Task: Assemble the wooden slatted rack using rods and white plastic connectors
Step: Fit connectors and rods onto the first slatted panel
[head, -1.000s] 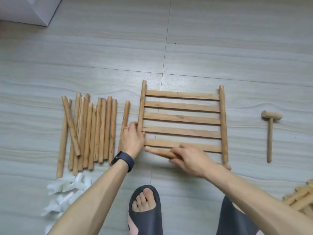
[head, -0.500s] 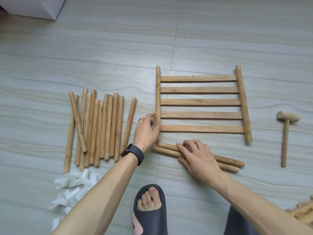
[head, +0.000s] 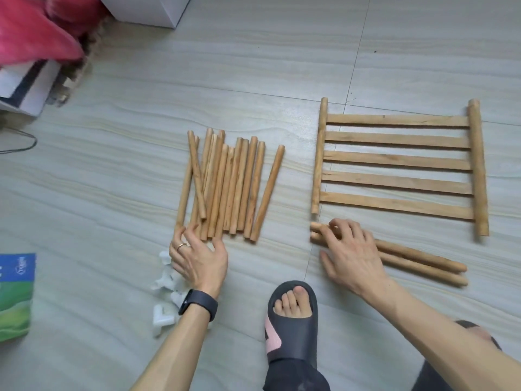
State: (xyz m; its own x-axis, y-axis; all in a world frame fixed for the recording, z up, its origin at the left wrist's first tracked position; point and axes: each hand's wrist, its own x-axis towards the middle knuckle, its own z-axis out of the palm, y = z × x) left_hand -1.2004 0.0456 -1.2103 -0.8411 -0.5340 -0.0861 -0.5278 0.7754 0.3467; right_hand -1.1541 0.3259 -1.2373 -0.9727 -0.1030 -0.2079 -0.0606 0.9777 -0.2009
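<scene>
A wooden slatted panel lies flat on the floor at the right, several slats between two side rods. In front of it lie two loose rods side by side. My right hand rests on their left part with fingers spread. A pile of several wooden rods lies at the centre left. My left hand is at the near ends of that pile, fingers relaxed and touching the rod tips. White plastic connectors lie under and beside my left wrist, partly hidden by it.
My foot in a dark slipper sits between my arms. A green and blue box is at the left edge. White boxes and pink fabric fill the far left corner. A dark cable lies nearby.
My left hand has left the panel's left side rod and moved left to the near ends of the rod pile. My right hand stays on the two loose rods. The view has swung left.
</scene>
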